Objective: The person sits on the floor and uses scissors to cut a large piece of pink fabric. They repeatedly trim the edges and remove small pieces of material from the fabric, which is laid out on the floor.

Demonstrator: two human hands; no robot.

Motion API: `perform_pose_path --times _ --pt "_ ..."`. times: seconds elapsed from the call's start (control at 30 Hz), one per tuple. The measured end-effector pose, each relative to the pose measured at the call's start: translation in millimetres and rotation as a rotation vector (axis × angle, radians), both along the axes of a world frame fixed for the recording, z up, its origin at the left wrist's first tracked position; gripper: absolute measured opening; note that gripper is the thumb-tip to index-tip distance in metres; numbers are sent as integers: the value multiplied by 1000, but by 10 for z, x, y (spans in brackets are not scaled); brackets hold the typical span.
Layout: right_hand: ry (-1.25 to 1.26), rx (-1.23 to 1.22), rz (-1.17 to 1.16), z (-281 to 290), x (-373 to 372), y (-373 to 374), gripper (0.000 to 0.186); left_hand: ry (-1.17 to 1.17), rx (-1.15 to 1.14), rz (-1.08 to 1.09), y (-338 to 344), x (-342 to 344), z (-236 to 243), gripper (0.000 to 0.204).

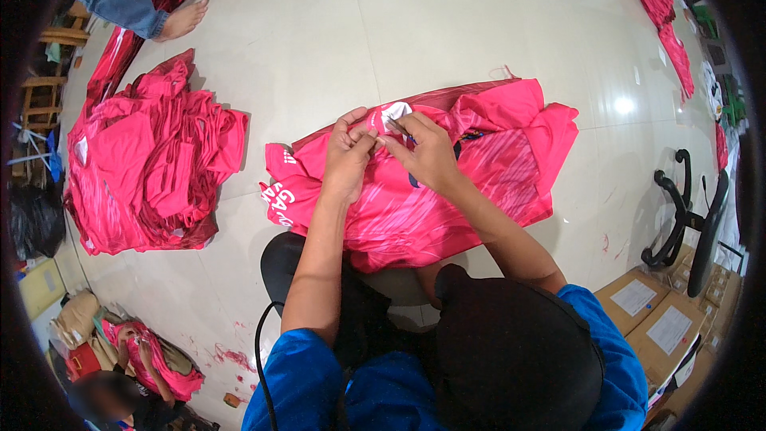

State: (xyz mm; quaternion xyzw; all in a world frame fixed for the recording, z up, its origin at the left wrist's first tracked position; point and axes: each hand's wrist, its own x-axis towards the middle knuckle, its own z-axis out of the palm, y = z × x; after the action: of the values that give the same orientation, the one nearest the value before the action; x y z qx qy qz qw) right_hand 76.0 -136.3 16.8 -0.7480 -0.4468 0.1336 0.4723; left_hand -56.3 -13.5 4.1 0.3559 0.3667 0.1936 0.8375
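Observation:
A bright pink sports jersey [479, 168] lies spread on the pale tiled floor in front of me. Both hands meet at its collar area, where a small white label [395, 114] shows. My left hand [349, 152] pinches the pink fabric beside the label. My right hand [423, 150] grips a thin dark tool [399, 128], its tip at the label; what kind of tool it is I cannot tell. My forearms reach out from blue sleeves over my dark-clothed knees.
A tall heap of pink jerseys [148, 164] lies to the left. More pink cloth lies at the far left and the top right. A person's bare foot [182, 20] stands near the top left. An overturned office chair [690, 223] and cardboard boxes [654, 319] sit right. Another person [120, 399] sits lower left.

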Motion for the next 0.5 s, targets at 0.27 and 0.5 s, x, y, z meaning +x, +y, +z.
perform_pose_path --times 0.27,0.5 --pt "180 -67 -98 -121 -56 23 26 51 151 -40 -42 13 17 58" --pt "796 -52 -111 -97 23 53 16 79 288 -122 -10 -2 -48 51"
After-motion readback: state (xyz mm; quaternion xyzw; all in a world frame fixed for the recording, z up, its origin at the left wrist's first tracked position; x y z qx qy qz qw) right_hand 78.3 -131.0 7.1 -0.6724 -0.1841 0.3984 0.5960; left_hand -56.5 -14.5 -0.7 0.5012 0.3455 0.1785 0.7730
